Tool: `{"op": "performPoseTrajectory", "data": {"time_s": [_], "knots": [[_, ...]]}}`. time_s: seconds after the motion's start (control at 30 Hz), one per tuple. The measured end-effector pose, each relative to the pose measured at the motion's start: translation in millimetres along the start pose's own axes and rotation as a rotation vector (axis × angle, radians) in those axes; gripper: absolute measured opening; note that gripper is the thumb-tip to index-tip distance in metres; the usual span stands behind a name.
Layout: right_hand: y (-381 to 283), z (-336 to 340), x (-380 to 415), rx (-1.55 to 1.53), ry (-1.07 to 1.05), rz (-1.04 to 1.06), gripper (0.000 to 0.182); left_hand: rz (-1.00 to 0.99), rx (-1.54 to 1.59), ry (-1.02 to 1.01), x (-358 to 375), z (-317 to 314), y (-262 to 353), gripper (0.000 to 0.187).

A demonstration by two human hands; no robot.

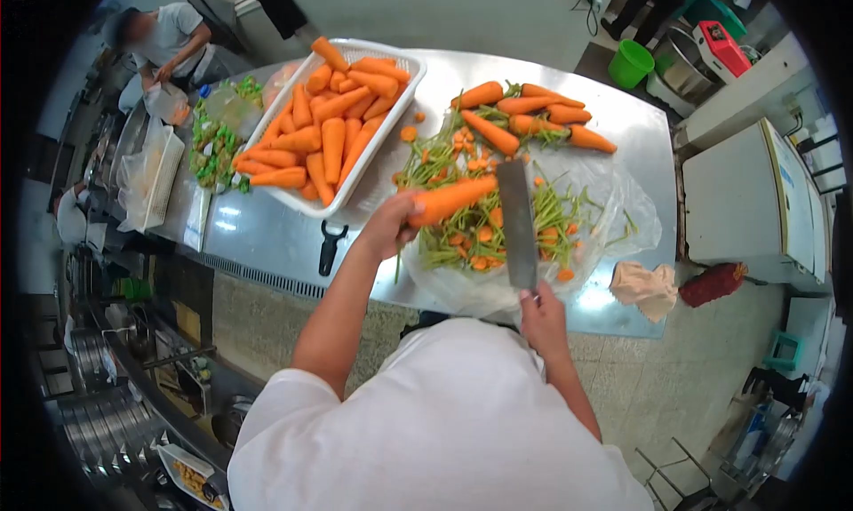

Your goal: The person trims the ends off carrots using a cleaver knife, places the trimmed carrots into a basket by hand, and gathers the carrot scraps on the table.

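My left hand is wrapped round the thick end of a carrot, which points to the right. In my right hand is a cleaver, its broad blade reaching away from me. The blade's left edge is right at the carrot's far end. Beneath both lies a heap of green carrot tops with small orange cut ends, spread over a clear plastic bag. Several carrots with stems lie behind the heap. To the left, a white basket is piled with carrots without leaves.
A black peeler lies on the metal table left of my left hand. Green packets sit beyond the basket, and a beige cloth is at the right edge. Another person works at the far left. A green bucket stands behind.
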State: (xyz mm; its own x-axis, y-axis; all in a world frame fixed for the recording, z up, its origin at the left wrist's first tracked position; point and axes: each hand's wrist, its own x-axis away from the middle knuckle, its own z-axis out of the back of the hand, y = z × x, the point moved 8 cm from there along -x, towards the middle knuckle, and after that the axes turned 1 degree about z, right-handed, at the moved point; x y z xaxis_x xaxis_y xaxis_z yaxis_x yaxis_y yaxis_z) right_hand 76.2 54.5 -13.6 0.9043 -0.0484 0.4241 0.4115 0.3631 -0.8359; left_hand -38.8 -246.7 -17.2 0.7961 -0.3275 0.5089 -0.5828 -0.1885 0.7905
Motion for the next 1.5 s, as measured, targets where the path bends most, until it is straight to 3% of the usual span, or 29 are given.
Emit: {"op": "performPoseTrajectory", "data": {"time_s": [0.07,0.1,0.17,0.2,0.27,0.3,0.33,0.4,0.43,0.53,0.7,0.77,0.8,0.87,1.1,1.17,1.2,1.27,1.4,1.47,1.5], "knots": [[-10.6,7.0,-5.3,-0.099,0.028,0.0,0.019,-0.312,0.404,-0.185,0.3,-31.3,47.2,0.06],[-15.3,13.6,-3.9,-0.137,0.078,0.046,0.02,-0.308,0.408,-0.193,-1.2,-41.9,56.8,0.06],[-29.0,27.0,-0.4,-0.197,0.164,0.143,0.021,-0.649,0.475,-0.187,6.1,-45.3,100.2,0.068],[-32.7,31.2,0.7,-0.194,0.167,0.153,0.021,-0.657,0.477,-0.193,1.2,-35.2,105.6,0.068],[-37.9,41.4,4.1,-0.207,0.219,0.219,0.021,-0.225,0.605,-0.681,-8.3,-47.6,91.4,0.068],[-35.0,42.9,6.5,-0.18,0.22,0.228,0.021,-0.089,0.542,-0.603,-5.2,-56.3,89.3,0.056],[-32.9,40.3,10.1,-0.185,0.22,0.22,0.021,-0.08,0.54,-0.6,-22.1,-45.5,75.8,0.056],[-30.0,36.9,17.0,-0.175,0.203,0.198,0.021,-0.04,0.586,-0.772,-49.7,-41.2,53.9,0.055],[-23.9,37.5,19.5,-0.177,0.212,0.196,0.021,-0.119,0.332,-0.551,-60.8,-34.9,44.5,0.053],[-16.4,36.2,29.5,0.021,0.189,0.172,0.023,-0.162,0.311,-0.542,-61.8,-57.1,37.4,0.056],[-60.2,42.2,54.6,0.294,0.26,0.491,0.03,-0.193,0.277,-0.373,-56.0,-77.4,37.9,0.055],[-63.1,46.0,56.2,0.348,0.293,0.555,0.031,-0.146,-0.079,-0.178,-58.5,-77.6,32.4,0.048],[-67.4,47.0,58.8,0.404,0.317,0.624,0.032,-0.145,-0.083,-0.184,-52.9,-84.7,36.1,0.048],[-66.7,49.7,58.8,0.461,0.305,0.632,0.033,-0.124,-0.418,-0.148,-40.9,-92.4,39.3,0.041],[-59.5,54.0,62.0,0.581,0.212,0.637,0.034,-0.111,-0.529,-0.117,-40.9,-85.2,28.7,0.044],[-57.4,54.2,63.3,0.582,0.174,0.614,0.034,-0.104,-0.516,-0.122,-42.6,-82.5,21.7,0.026],[-55.1,52.8,62.3,0.586,0.14,0.587,0.034,-0.104,-0.516,-0.116,-40.6,-81.9,20.8,0.026],[-52.3,47.2,58.2,0.613,0.146,0.577,0.033,-0.13,-0.529,-0.071,-37.2,-79.3,22.0,0.047],[-62.6,17.7,33.2,0.618,0.137,0.459,0.029,-0.123,-0.666,0.022,-32.3,-76.7,26.3,0.051],[-86.9,-5.3,4.8,0.587,0.113,0.436,0.028,-0.399,-1.008,0.174,-24.4,-80.9,52.0,0.055],[-92.6,-12.4,-7.1,0.552,0.083,0.418,0.027,-0.401,-1.007,0.176,-20.7,-84.2,48.8,0.055]]}}
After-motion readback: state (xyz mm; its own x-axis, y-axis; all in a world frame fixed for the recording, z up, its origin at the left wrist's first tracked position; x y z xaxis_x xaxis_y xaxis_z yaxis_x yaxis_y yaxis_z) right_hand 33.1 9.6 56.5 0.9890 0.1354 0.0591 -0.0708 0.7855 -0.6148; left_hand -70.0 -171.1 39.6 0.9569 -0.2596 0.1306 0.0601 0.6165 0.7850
